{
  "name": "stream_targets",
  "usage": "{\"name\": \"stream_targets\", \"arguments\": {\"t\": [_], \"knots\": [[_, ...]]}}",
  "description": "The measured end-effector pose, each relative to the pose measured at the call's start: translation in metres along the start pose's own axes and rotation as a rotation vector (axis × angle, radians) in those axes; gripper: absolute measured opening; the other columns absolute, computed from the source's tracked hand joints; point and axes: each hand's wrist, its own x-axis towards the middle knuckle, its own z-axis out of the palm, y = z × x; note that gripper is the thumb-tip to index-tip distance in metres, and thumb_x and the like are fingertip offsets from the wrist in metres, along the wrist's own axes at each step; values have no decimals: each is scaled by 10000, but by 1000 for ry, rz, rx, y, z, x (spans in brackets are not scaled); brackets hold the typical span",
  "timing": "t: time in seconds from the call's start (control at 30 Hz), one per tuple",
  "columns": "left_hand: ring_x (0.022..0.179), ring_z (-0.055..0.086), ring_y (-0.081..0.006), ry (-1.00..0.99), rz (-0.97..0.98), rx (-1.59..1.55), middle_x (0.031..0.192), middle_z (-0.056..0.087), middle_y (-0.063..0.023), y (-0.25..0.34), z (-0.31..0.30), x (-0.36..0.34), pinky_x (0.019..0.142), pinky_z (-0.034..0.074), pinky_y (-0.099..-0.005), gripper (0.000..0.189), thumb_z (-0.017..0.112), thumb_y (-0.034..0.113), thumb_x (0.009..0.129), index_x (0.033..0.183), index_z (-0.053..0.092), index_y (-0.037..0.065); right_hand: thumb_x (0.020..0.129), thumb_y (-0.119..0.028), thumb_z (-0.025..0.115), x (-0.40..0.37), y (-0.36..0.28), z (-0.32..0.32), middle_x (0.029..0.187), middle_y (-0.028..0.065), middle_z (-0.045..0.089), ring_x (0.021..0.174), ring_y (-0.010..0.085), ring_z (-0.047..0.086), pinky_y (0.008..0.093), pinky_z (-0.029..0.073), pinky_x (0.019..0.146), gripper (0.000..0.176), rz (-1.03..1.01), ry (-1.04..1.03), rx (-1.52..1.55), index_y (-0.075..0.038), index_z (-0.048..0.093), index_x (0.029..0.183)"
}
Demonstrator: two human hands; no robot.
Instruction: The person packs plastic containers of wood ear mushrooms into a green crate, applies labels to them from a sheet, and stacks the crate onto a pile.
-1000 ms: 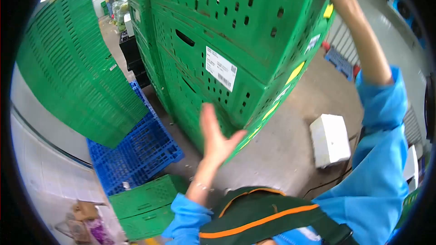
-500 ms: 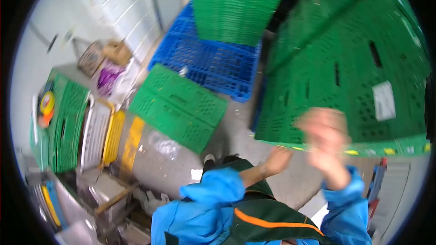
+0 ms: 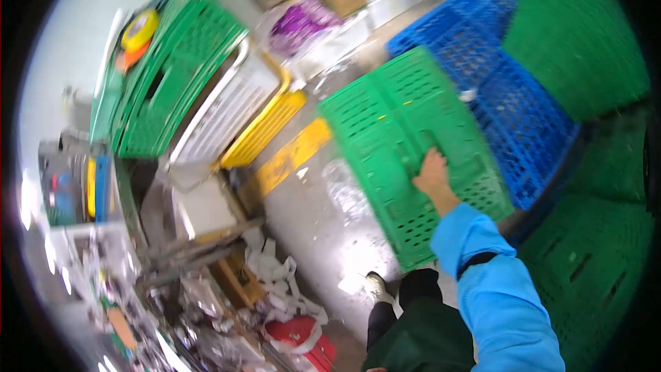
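My right hand, in a blue sleeve, reaches down onto a green folded plastic crate. Its fingers are curled at the slot near the middle of the crate, the tips partly hidden. The crate has rows of perforations and appears to lie by the corner of a blue plastic pallet. My left hand is out of view. Below the crate my shoe shows on the grey floor.
A tall stack of green crates stands on the pallet, with more green crates at right. At left are a green crate, a white basket and a yellow basket. A cluttered shelf stands lower left.
The view has swung left. My right hand has left the large green crates and is now on the folded crate on the floor. My left hand has gone out of view.
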Motion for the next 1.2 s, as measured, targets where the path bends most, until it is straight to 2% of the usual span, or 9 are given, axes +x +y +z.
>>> {"name": "stream_targets", "arguments": {"t": [0.23, 0.33, 0.53, 0.6, 0.73, 0.9, 0.97, 1.1, 1.2], "knots": [[683, 645, -217, 60, 39, -211, 778, 625, -136, 43, 2, 9, 599, 488, -316, 174, 523, 141, 860, 995, 560, 38, 570, -94, 649, 10, -3, -18, 1279, 217, 331, 1195, 366, 321, 406, 302, 1000, 831, 24, 45, 454, 23, 253, 1291], [788, 596, -294, 185, 385, -169, 849, 597, -146, 76, -34, 13, 696, 468, -372, 180, 535, 102, 815, 986, 569, 60, 470, 34, 600, -4, 26, -38, 921, 151, 539, 726, 285, 538, 357, 461, 583, 746, -319, 61, 747, 34, 376, 1181], [778, 562, -265, 571, 1173, 14, 833, 592, -92, 176, -164, 14, 745, 440, -365, 234, 569, 17, 765, 999, 573, 28, 509, -69, 612, -154, -37, -187, 1129, 273, 506, 1054, 383, 499, 358, 389, 911, 794, -438, -120, 320, 100, 349, 1239], [1062, 505, -290, 560, 1214, 201, 1081, 547, -184, 175, -183, 18, 955, 350, -416, 350, 510, 101, 768, 1100, 507, -10, 479, -110, 661, -219, -107, -252, 1095, 257, 519, 1004, 375, 526, 375, 409, 888, 814, -525, -208, 214, 54, 374, 1223], [1173, 381, -286, 837, 1069, 496, 1225, 444, -137, 137, -252, 16, 1005, 263, -419, 423, 478, 184, 739, 1123, 489, 8, 434, -185, 732, -354, -234, -319, 1059, 179, 487, 994, 368, 499, 424, 434, 828, 917, -901, -141, -70, -55, 335, 1251], [878, 456, -243, 1083, 1140, 458, 836, 464, -79, 75, -426, -43, 832, 353, -359, 254, 533, 104, 673, 923, 530, 57, 459, -251, 745, -465, -392, -372, 1048, 181, 460, 996, 390, 465, 452, 421, 842, 950, -1357, -23, -131, -67, 302, 1280], [830, 460, -227, 1173, 1199, 421, 786, 453, -63, 55, -494, -59, 768, 358, -340, 226, 542, 94, 656, 881, 540, 65, 571, -277, 769, -482, -468, -415, 1234, 205, 407, 1161, 329, 406, 397, 383, 923, 881, -1419, -416, 102, -22, 331, 1291], [767, 484, -183, 1469, 1197, 326, 758, 475, -33, 32, -586, -91, 739, 360, -322, 246, 548, 85, 638, 884, 558, 85, 825, -190, 544, -433, -662, -458, 977, 200, 581, 899, 337, 563, 391, 441, 759, 269, -1628, 81, 81, -3, 560, 1017], [773, 493, -175, 1512, 1114, 398, 764, 490, -26, 12, -635, -84, 739, 366, -315, 250, 551, 94, 641, 890, 561, 87, 849, -326, 504, -388, -794, -445, 881, 199, 596, 859, 381, 553, 448, 435, 716, 310, -1558, 366, 38, -49, 560, 974]]}}
